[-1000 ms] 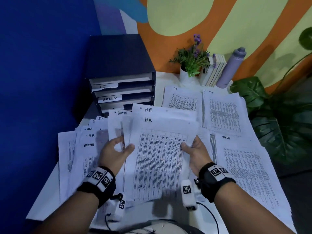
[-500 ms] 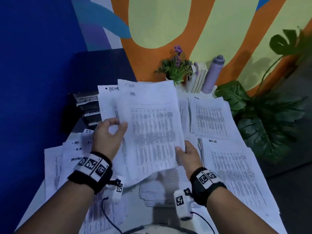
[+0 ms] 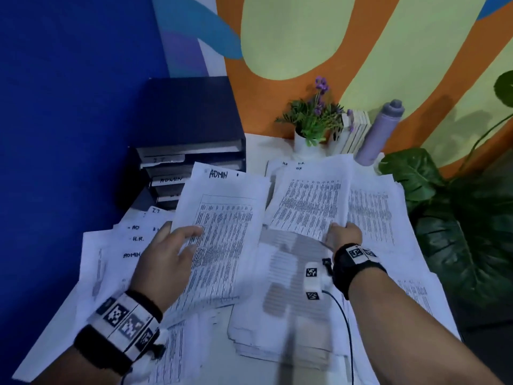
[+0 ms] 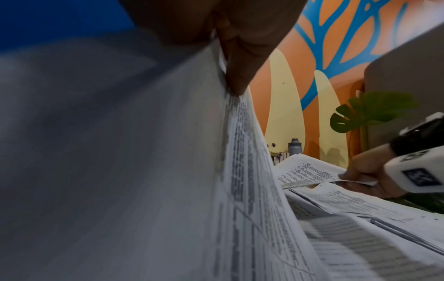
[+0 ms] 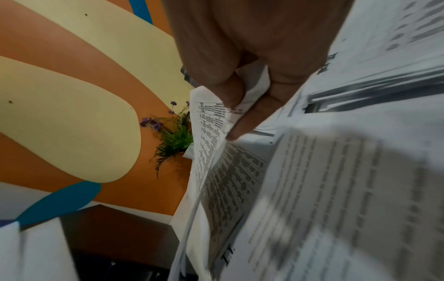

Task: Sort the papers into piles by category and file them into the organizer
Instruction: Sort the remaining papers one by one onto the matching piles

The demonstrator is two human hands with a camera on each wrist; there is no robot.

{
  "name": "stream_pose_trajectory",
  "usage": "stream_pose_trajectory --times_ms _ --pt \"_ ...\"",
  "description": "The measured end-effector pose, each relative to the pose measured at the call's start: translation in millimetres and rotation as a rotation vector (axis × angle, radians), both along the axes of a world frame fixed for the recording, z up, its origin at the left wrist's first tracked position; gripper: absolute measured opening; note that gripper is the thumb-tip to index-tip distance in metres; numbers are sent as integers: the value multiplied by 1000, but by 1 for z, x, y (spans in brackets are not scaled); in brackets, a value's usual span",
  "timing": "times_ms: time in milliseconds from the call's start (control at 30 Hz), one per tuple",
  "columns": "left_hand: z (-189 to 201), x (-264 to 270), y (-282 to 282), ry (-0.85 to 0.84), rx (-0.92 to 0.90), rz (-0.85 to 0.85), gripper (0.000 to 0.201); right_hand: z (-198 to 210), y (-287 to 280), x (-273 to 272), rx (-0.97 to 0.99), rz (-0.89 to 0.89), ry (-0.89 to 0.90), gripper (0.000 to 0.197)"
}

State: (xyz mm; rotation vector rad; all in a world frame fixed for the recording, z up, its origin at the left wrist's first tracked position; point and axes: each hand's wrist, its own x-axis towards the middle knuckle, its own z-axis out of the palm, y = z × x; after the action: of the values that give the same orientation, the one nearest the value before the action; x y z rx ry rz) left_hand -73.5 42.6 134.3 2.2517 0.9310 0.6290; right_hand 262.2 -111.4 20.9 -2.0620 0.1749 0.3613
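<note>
Our left hand (image 3: 166, 254) pinching the ADMIN sheet (image 3: 222, 232), our right hand (image 3: 344, 234) fingers clamped on another sheet (image 3: 308, 201), organizer (image 3: 188, 151) behind.

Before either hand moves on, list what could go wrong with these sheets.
1. The right hand pinches its sheet only at the near corner, so it may crumple or tear.
2. The left hand holds the ADMIN sheet above the loose mixed papers; letting it drop there could undo the sorting.
3. The flower pot and bottle stand close behind and might be knocked.
</note>
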Motion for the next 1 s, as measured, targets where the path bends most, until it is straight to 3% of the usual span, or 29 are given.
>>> stream_pose_trajectory --times_ms 133,233,367,467,567,733,833,933,1000 --pt "1 -8 3 6 -34 -47 40 25 18 4 -93 40 -71 44" --pt "2 -9 6 -102 -139 -32 61 33 27 -22 120 265 -81 54" --pt "-4 -6 11 -196 -357 95 64 25 29 -87 451 573 277 46" --pt "-23 -9 19 -160 -438 148 72 4 27 -123 554 532 491 58" --pt "-54 -13 24 -63 -543 180 78 -15 19 -144 354 522 288 37" --pt "-103 -21 31 11 -766 142 56 -26 5 -155 121 414 120 18" --pt "-120 -31 33 146 -669 87 59 -27 -2 -156 77 376 105 23" --pt "-126 -38 33 222 -634 102 50 -38 -12 -155 18 373 86 3" --pt "-129 -41 35 231 -636 137 46 -54 -21 -150 11 324 123 12"
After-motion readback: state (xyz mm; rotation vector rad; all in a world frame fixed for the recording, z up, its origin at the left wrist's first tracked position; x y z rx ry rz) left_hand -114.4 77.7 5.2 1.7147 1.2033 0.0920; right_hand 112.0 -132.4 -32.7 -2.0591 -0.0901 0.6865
